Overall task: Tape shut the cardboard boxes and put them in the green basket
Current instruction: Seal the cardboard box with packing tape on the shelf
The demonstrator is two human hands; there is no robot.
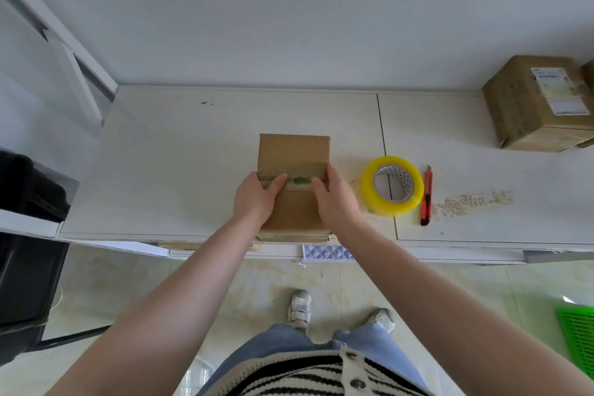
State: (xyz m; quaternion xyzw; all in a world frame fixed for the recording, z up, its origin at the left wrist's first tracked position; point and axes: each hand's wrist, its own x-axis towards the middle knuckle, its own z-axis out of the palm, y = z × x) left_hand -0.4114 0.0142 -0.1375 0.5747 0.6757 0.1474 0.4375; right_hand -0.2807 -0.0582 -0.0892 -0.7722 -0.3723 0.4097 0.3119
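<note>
We are pressing both hands on the cardboard box (294, 151) at the table's (193, 138) near edge, its long axis running from six to twelve o'clock. Our left hand (257, 196) and right hand (336, 199) are gripping its sides, thumbs flattening glossy tape across the middle seam. The yellow tape roll (392, 185), smooth and round, is lying at three o'clock, nearer the right hand, with a red cutter (427, 199) just beyond. The slatted green basket (578, 337) is waiting on the floor at four o'clock, so the right side probably leads.
</note>
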